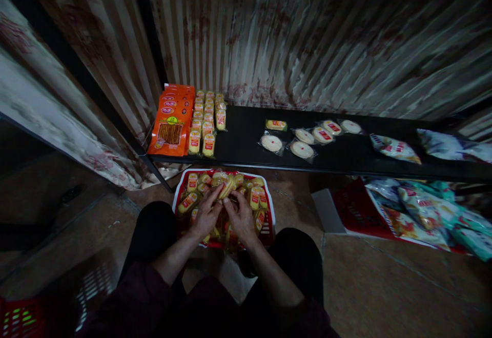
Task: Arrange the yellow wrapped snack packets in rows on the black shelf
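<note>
Between my knees stands a red and white plastic basket (272, 210) full of small yellow wrapped cakes. Over it, my left hand (207, 212) has its fingers closed on a wrapped cake (227, 186) in clear film. My right hand (240, 217) comes in from the other side, its fingertips against the lower end of the same cake. More cakes (188, 202) with red and white labels lie around and under both hands. The palms and some fingertips are hidden from view.
Ahead runs a low black shelf (242, 143). It bears orange snack packets (172, 122), rows of wrapped cakes (208, 143), round white wrapped biscuits (272, 143) and chip bags (395, 148). A red box (355, 210) of bags sits right on the floor; another red basket (21, 317) is lower left.
</note>
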`<state>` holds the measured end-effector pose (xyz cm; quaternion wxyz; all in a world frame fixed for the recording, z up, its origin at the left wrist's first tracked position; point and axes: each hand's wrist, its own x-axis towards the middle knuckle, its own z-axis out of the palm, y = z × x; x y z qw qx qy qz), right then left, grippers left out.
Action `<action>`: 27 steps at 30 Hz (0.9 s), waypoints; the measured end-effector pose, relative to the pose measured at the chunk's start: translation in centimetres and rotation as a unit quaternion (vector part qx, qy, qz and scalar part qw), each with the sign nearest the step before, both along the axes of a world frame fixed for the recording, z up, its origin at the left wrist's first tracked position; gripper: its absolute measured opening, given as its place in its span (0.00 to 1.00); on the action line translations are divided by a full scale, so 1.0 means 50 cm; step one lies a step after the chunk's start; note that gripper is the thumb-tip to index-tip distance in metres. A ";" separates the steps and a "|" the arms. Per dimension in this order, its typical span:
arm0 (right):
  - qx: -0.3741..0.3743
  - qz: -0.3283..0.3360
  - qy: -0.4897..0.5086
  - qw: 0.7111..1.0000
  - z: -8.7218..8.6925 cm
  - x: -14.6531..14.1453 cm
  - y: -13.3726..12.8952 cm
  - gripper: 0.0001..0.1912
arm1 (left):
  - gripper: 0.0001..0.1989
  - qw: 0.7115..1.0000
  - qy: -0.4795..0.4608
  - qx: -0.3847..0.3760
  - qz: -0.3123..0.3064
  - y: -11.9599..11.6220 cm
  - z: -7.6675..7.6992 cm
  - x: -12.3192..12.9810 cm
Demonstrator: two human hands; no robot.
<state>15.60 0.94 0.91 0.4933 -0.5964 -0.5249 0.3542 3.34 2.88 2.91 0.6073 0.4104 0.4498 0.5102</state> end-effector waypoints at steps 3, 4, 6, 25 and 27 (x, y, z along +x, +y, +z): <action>0.000 0.002 0.011 1.000 0.000 -0.001 0.000 0.16 | 0.20 0.999 0.013 0.029 -0.010 -0.005 0.010 0.000; -0.004 0.003 0.015 1.000 0.001 -0.001 0.000 0.16 | 0.21 0.999 0.028 0.043 -0.012 -0.007 0.011 0.000; -0.015 0.005 0.035 0.999 0.004 -0.001 0.000 0.16 | 0.21 0.995 0.063 0.076 -0.013 -0.010 0.008 0.001; 0.035 -0.057 0.110 0.992 0.065 0.020 0.100 0.22 | 0.18 0.964 0.152 0.211 0.056 0.055 0.027 0.051; 0.041 -0.062 0.103 0.992 0.068 0.023 0.111 0.22 | 0.17 0.954 0.182 0.228 0.063 0.067 0.031 0.056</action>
